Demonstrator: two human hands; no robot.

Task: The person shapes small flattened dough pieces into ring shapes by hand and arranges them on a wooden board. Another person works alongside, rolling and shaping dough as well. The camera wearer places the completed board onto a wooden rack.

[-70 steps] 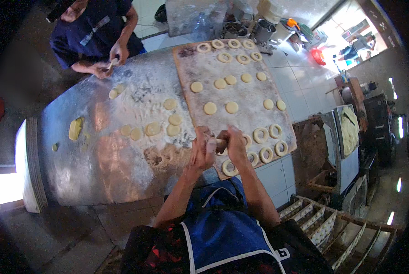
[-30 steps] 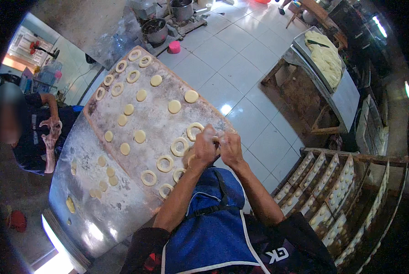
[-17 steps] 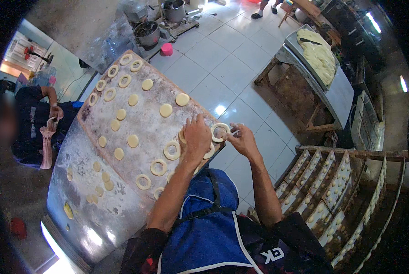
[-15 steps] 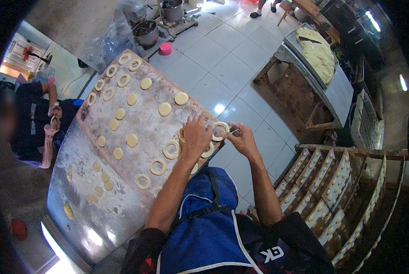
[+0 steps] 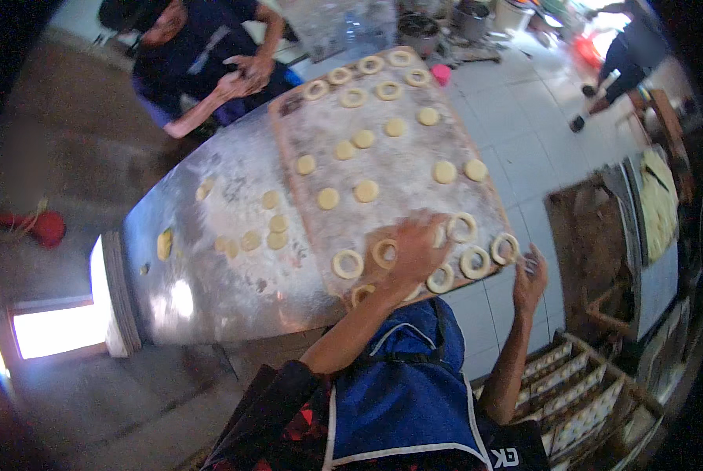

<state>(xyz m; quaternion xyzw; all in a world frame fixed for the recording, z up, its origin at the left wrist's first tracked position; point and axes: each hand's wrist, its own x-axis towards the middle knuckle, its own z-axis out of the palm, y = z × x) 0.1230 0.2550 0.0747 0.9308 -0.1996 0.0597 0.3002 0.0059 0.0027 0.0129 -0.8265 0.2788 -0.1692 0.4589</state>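
On the floured wooden board (image 5: 414, 153) lie dough rings and flat dough discs. Over its near part my left hand (image 5: 422, 239) is smeared by motion, among the rings, so its fingers cannot be read. A dough ring (image 5: 347, 264) lies left of that wrist; another ring (image 5: 475, 262) lies to its right. Just past the board's right corner is my right hand (image 5: 529, 275), fingers bent together around a small pale bit that I cannot make out. Closest to it is the corner ring (image 5: 504, 249). Farther up the board are several discs, one disc (image 5: 444, 172) among them.
Left of the board, a floured metal tabletop (image 5: 210, 275) holds flat dough scraps (image 5: 277, 239). A co-worker (image 5: 218, 59) stands at the far left edge, hands together. Racks of trays (image 5: 571, 392) stand at lower right, and a dough slab (image 5: 657, 200) lies on a side table.
My view has swung left. The dough ring between my hands now lies at the board's right corner. My left hand has moved back over the board; my right hand is apart from the ring.
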